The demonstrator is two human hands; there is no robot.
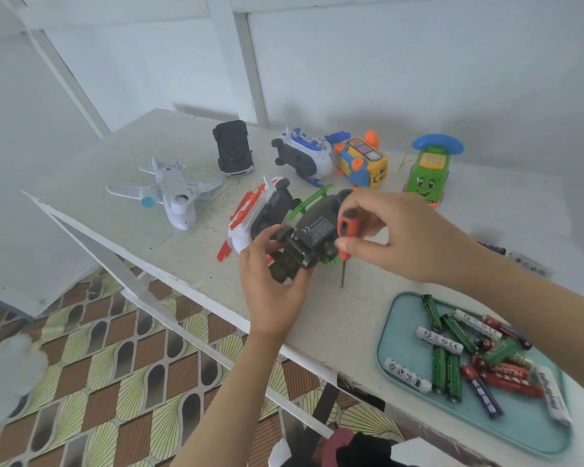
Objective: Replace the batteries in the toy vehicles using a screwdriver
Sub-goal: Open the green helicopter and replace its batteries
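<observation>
With your left hand (270, 284) gripping the upturned green toy vehicle (314, 230) near the bench's (334, 325) front edge and your right hand (395, 237) pinching the screwdriver (346, 227), tip dangling clear, seat it square before twisting.

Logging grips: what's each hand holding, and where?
Left hand grips the green toy vehicle at its near end; right hand pinches the screwdriver by its handle.

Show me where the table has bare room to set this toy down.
Bare tabletop lies between the screwdriver and the battery tray, and left of the white airplane toward the table's corner. Crowded: the back row from black car to green telephone toy, and the tray itself.
</observation>
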